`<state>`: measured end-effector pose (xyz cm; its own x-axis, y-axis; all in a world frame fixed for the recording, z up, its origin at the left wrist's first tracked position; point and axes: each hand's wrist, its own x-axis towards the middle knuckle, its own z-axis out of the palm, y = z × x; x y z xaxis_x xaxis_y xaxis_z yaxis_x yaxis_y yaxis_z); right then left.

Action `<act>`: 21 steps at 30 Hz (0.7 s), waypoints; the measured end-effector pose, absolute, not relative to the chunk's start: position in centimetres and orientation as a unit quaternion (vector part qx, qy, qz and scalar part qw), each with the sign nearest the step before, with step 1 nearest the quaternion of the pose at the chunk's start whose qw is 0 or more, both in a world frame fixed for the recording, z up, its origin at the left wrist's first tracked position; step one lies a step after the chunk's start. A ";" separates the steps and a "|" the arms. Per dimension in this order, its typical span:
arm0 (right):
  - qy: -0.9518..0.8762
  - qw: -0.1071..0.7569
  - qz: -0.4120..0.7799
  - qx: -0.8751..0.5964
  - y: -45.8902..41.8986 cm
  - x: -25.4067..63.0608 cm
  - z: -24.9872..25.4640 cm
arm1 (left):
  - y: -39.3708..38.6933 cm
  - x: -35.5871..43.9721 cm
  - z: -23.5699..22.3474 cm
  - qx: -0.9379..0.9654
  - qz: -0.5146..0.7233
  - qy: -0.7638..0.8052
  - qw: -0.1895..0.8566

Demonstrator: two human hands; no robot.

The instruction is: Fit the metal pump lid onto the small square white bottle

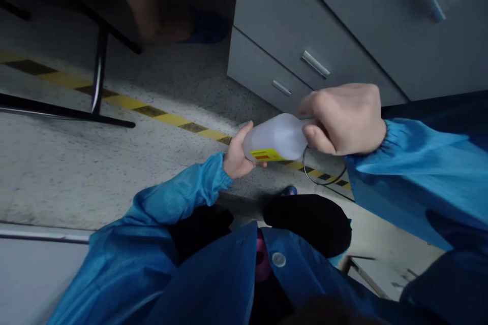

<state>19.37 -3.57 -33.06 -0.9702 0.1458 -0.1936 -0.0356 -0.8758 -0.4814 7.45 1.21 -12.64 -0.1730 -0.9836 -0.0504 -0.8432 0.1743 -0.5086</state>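
Observation:
A translucent white plastic bottle [275, 134] with a yellow label lies tilted between my two hands, above the floor. Around its base end, my left hand [239, 155] is closed, with the fingers partly behind the bottle. My right hand [345, 119] is closed at the bottle's neck end, thumb and fingers pressed in. Whether a cap sits there cannot be told, as the fingers hide it. Both forearms are in blue sleeves [190, 188].
Grey drawers [267, 66] with metal handles stand ahead, close to my right hand. A black-framed chair or stool leg [99, 68] is at the left. Black-and-yellow tape [168, 118] crosses the speckled floor. A thin metal ring [305, 165] shows below my right hand. Another person's leg [143, 0] is at the top.

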 end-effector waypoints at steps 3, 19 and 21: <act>-0.193 -0.059 0.969 -0.143 -2.8 20.1 -32.9 | 1.2 7.3 -12.8 -0.578 -0.196 0.774 0.169; -0.204 0.091 0.974 -0.034 -2.6 22.0 -33.9 | 0.7 6.0 -11.8 -0.626 -0.164 0.737 0.196; -0.204 0.046 0.976 -0.064 -2.4 22.0 -33.5 | 0.8 6.0 -11.9 -0.622 -0.172 0.740 0.191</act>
<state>22.00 -2.44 -33.46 -0.9874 0.1167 -0.1066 -0.0642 -0.9126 -0.4038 6.03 0.85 -11.90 -0.1545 -0.9856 -0.0687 -0.8548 0.1682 -0.4909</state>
